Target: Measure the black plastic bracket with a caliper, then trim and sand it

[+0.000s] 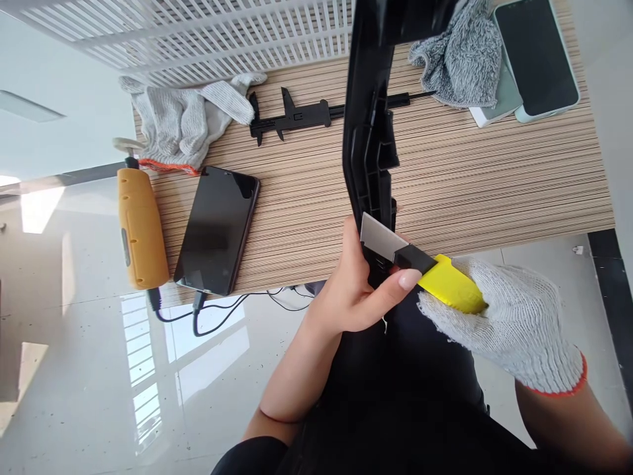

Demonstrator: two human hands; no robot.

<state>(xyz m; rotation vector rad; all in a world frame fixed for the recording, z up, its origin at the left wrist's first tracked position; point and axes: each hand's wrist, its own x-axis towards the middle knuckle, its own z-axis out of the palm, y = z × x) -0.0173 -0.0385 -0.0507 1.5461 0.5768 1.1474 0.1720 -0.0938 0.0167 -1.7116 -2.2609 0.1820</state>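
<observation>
A long black plastic part (363, 125) rises from my lap past the table's near edge to the top of the view. My bare left hand (353, 284) is closed around its lower end, the thumb reaching across toward the knife. In a white knitted glove with an orange cuff, my right hand (504, 316) grips a yellow-handled scraper knife (452, 284). Its wide, flat blade (378, 234) lies over the lower end of the black part, close to my left fingers. Whether the blade's edge touches the plastic, I cannot tell.
On the wood-striped table (297, 218) lie a black caliper (304, 117), a spare glove (173, 122), a black tablet (217, 227), a grey cloth (465, 56) and a phone (539, 56). A yellow power tool (141, 227) sits at the left edge. A white basket (222, 39) stands behind.
</observation>
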